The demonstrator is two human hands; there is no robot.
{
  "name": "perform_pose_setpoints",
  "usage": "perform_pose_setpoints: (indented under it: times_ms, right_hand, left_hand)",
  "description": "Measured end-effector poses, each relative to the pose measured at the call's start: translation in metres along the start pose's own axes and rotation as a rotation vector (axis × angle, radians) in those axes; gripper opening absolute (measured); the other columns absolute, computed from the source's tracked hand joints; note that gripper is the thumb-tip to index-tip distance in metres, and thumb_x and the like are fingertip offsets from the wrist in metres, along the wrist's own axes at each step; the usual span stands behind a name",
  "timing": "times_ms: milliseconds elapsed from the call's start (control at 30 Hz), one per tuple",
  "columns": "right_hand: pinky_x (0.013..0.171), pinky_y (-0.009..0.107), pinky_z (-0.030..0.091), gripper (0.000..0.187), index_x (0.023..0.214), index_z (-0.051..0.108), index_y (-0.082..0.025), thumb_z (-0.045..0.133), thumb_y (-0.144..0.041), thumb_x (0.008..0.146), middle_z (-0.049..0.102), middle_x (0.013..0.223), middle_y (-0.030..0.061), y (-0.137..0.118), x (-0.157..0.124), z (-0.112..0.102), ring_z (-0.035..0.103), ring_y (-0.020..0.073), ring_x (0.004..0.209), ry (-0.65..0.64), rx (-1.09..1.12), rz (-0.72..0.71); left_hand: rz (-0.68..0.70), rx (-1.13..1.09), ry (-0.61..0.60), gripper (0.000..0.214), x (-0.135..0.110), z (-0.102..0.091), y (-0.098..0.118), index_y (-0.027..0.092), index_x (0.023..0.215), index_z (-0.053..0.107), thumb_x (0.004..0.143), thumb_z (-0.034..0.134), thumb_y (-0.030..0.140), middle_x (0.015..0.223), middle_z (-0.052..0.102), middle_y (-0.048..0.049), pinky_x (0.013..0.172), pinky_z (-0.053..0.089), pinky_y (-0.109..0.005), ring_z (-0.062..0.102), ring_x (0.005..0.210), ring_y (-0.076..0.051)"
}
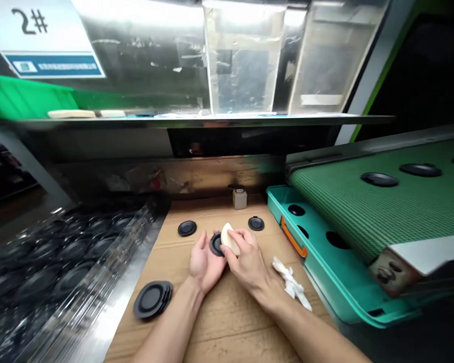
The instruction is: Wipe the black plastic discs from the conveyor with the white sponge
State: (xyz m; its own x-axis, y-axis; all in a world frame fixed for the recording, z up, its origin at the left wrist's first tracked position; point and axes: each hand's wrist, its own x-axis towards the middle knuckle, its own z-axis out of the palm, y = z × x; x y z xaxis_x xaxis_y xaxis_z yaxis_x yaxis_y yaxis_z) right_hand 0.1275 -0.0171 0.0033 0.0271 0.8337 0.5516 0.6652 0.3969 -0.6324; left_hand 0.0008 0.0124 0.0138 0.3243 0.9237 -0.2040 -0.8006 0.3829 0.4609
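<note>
My left hand [208, 262], palm up over the cardboard, holds a small round black plastic lid [216, 244] by its edge. In my right hand [247, 254] a white sponge pad [230, 239] is pinched, pressed against or just over the lid's right side. Part of the lid is hidden behind the pad. Beyond my hands, one black lid [187, 228] lies to the left and another [256, 223] to the right. A short stack of larger black lids [151, 300] sits beside my left forearm. A crumpled white cloth [292, 283] lies right of my right wrist.
Clear trays of black lids [71, 252] fill the left side. A small square bottle [239, 198] stands at the back. On the right, a teal bin [348, 290] with black lids sits under a green conveyor belt [336, 191]. A metal shelf [219, 121] spans overhead.
</note>
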Motion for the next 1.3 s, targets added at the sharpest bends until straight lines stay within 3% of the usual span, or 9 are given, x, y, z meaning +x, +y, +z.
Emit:
perform_pose_setpoints:
  times_ms: [133, 267, 500, 700, 800, 933, 1033, 1200, 1300]
  right_hand:
    - [0.089, 0.041, 0.048, 0.035, 0.127, 0.06, -0.025, 0.049, -0.03, 0.094, 0.054, 0.118, 0.0114, -0.022, -0.015, 0.018, 0.049, 0.0264, 0.103, -0.146, -0.115, -0.081]
    - [0.087, 0.041, 0.047, 0.031, 0.118, 0.065, -0.025, 0.043, -0.033, 0.097, 0.056, 0.113, 0.0115, -0.029, -0.005, 0.02, 0.049, 0.026, 0.099, -0.072, -0.204, -0.034]
    - [0.083, 0.04, 0.047, 0.027, 0.109, 0.068, -0.024, 0.045, -0.033, 0.096, 0.057, 0.102, 0.0105, -0.03, 0.0, 0.019, 0.049, 0.0254, 0.092, -0.05, -0.188, -0.024]
    - [0.084, 0.041, 0.047, 0.03, 0.109, 0.068, -0.023, 0.042, -0.034, 0.097, 0.057, 0.101, 0.0106, -0.023, 0.003, 0.019, 0.05, 0.0252, 0.091, -0.052, -0.22, -0.025]
    - [0.085, 0.039, 0.047, 0.033, 0.12, 0.063, -0.023, 0.042, -0.032, 0.097, 0.056, 0.111, 0.0114, -0.023, 0.001, 0.018, 0.049, 0.0252, 0.097, -0.089, -0.191, -0.076]
    - [0.081, 0.037, 0.047, 0.029, 0.108, 0.068, -0.023, 0.042, -0.031, 0.097, 0.057, 0.102, 0.0104, -0.025, -0.005, 0.018, 0.05, 0.0245, 0.093, -0.04, -0.201, -0.021]
    - [0.084, 0.037, 0.047, 0.032, 0.122, 0.063, -0.023, 0.044, -0.03, 0.096, 0.056, 0.111, 0.0109, -0.017, -0.003, 0.017, 0.05, 0.0239, 0.097, -0.105, -0.168, -0.089]
    - [0.098, 0.044, 0.042, 0.037, 0.125, 0.057, -0.017, 0.051, -0.035, 0.093, 0.057, 0.114, 0.0128, 0.012, 0.022, -0.002, 0.051, 0.0264, 0.109, 0.177, -0.171, 0.054]
    - [0.096, 0.041, 0.046, 0.055, 0.134, 0.046, -0.017, 0.062, -0.04, 0.087, 0.056, 0.118, 0.0128, 0.015, 0.025, -0.012, 0.054, 0.0253, 0.108, 0.238, -0.061, 0.077]
  left_hand:
    - [-0.066, -0.035, 0.015, 0.022, 0.0, -0.007, 0.0, 0.018, 0.1, 0.058, 0.095, 0.043, 0.033, 0.124, 0.064, -0.0124, 0.101, 0.048, -0.053, 0.062, 0.115, -0.028]
    - [-0.081, -0.064, -0.053, 0.033, -0.001, -0.013, -0.001, 0.013, 0.116, 0.059, 0.096, 0.041, 0.03, 0.129, 0.062, -0.0147, 0.108, 0.044, -0.044, 0.058, 0.121, -0.026]
    - [-0.026, -0.088, -0.066, 0.033, 0.002, -0.011, -0.003, 0.013, 0.117, 0.063, 0.094, 0.045, 0.028, 0.13, 0.062, -0.0117, 0.111, 0.041, -0.038, 0.058, 0.122, -0.024]
    - [-0.045, -0.084, -0.076, 0.034, 0.004, -0.012, -0.006, 0.013, 0.121, 0.061, 0.095, 0.045, 0.029, 0.131, 0.061, -0.0116, 0.111, 0.042, -0.038, 0.057, 0.122, -0.024]
    - [-0.053, -0.077, -0.063, 0.035, 0.004, -0.011, -0.005, 0.014, 0.122, 0.06, 0.096, 0.044, 0.029, 0.132, 0.061, -0.0112, 0.111, 0.042, -0.039, 0.057, 0.123, -0.024]
    - [-0.047, -0.06, -0.063, 0.036, 0.004, -0.009, -0.003, 0.013, 0.124, 0.059, 0.096, 0.043, 0.029, 0.132, 0.06, -0.013, 0.11, 0.042, -0.041, 0.057, 0.122, -0.025]
    - [-0.056, -0.047, -0.042, 0.037, 0.004, -0.009, -0.002, 0.013, 0.125, 0.058, 0.096, 0.043, 0.029, 0.134, 0.059, -0.0137, 0.108, 0.044, -0.041, 0.056, 0.123, -0.025]
    - [-0.04, -0.088, -0.087, 0.035, 0.004, -0.01, -0.001, 0.012, 0.125, 0.056, 0.096, 0.043, 0.025, 0.138, 0.055, -0.0162, 0.102, 0.049, -0.044, 0.056, 0.124, -0.028]
    - [-0.074, -0.102, -0.062, 0.035, 0.006, -0.01, 0.0, 0.009, 0.122, 0.057, 0.095, 0.042, 0.026, 0.133, 0.058, -0.02, 0.097, 0.052, -0.047, 0.058, 0.12, -0.031]
